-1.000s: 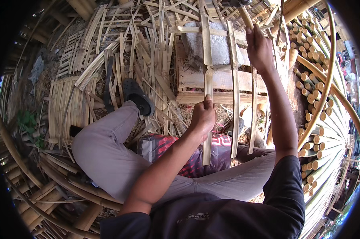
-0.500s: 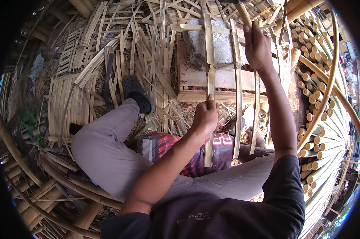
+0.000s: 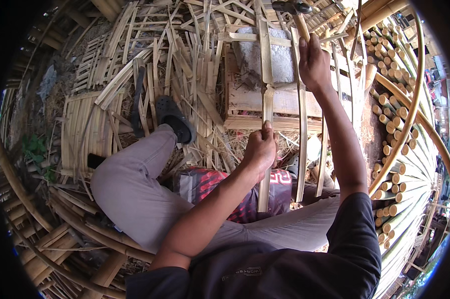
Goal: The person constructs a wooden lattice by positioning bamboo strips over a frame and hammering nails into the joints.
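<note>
My left hand (image 3: pixel 261 149) is closed around the lower part of a long split bamboo slat (image 3: pixel 266 57), its thumb lying along the top. That slat runs away from me over a pale stone block (image 3: pixel 247 67) on a wooden crate (image 3: pixel 245 102). A bamboo crosspiece (image 3: pixel 241 37) meets it at the block. In my right hand (image 3: pixel 314 65) is the wooden handle of a hammer (image 3: pixel 301 26); its dark head is up by the top edge, right of the slat. Two more lengthwise slats, one nearer (image 3: pixel 302 144) and one farther right (image 3: pixel 323 159), hang toward my lap.
Cut bamboo poles (image 3: pixel 397 124) are stacked on the right, with a bent pole (image 3: pixel 412 99) in front. Bamboo strips (image 3: pixel 200 74) litter the ground to the left, around my dark clog (image 3: pixel 172 117). A red and black printed sack (image 3: pixel 210 182) lies by my legs.
The hammer head has come into view at the top as my right hand shifted slightly left. My left hand keeps its grip; the slats appear slightly farther right and lower.
</note>
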The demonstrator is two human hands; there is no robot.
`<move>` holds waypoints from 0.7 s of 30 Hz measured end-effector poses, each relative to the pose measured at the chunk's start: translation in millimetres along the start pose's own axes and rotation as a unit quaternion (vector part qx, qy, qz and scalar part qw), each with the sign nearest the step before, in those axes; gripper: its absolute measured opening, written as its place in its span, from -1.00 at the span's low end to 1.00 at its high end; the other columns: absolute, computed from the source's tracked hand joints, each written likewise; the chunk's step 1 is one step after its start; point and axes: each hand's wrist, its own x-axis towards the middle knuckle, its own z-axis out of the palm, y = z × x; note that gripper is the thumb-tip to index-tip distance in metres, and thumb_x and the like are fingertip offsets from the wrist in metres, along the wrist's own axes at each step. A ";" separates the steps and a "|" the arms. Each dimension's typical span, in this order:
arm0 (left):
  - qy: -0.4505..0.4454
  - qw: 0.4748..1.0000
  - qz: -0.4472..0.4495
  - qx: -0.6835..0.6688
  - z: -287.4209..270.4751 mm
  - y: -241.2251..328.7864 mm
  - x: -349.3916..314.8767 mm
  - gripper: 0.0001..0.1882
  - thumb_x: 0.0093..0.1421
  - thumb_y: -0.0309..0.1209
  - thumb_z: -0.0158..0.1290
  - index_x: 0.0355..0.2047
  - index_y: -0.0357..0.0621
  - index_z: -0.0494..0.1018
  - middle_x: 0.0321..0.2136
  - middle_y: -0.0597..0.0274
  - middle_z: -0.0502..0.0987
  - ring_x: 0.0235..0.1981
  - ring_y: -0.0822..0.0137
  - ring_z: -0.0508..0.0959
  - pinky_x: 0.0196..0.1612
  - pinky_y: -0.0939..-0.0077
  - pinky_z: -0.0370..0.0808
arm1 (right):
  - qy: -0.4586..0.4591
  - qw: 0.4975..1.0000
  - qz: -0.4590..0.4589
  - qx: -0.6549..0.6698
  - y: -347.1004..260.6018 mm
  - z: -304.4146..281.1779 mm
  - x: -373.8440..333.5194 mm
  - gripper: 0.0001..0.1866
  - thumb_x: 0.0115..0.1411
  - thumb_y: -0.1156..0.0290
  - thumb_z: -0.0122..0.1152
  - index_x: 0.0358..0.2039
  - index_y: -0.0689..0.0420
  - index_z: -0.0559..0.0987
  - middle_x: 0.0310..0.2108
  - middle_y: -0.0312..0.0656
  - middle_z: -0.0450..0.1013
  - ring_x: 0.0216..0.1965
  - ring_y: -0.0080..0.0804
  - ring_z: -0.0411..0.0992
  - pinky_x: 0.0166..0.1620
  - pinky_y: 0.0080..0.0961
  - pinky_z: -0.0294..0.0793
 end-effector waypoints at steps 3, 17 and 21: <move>-0.008 1.000 -0.011 -0.005 2.6 -5.8 -1.7 -0.51 0.39 0.09 -0.30 -0.49 -0.02 0.23 -0.74 0.54 0.13 -0.80 0.60 0.13 -0.78 0.62 0.15 | -0.148 0.985 0.026 -0.088 33.5 19.3 2.1 -0.74 0.34 0.22 -0.04 -0.22 0.18 0.42 -0.66 0.20 0.41 -0.53 0.26 0.44 -0.39 0.10 0.36; 0.001 1.000 0.011 0.018 -4.8 -4.6 3.9 -0.50 0.38 0.10 -0.30 -0.48 -0.04 0.24 -0.74 0.50 0.17 -0.79 0.58 0.20 -0.76 0.57 0.25 | -0.107 0.992 0.014 -0.068 7.5 1.4 9.3 -0.73 0.37 0.26 -0.10 -0.34 0.21 0.39 -0.67 0.13 0.42 -0.59 0.21 0.43 -0.50 0.02 0.33; 0.004 1.000 0.007 0.004 1.7 2.2 -2.5 -0.50 0.39 0.09 -0.31 -0.49 -0.04 0.24 -0.74 0.51 0.14 -0.80 0.58 0.19 -0.78 0.58 0.22 | -0.052 0.998 0.019 -0.016 -5.1 -7.7 -0.1 -0.74 0.35 0.27 -0.07 -0.37 0.20 0.37 -0.70 0.14 0.40 -0.60 0.21 0.43 -0.50 0.03 0.36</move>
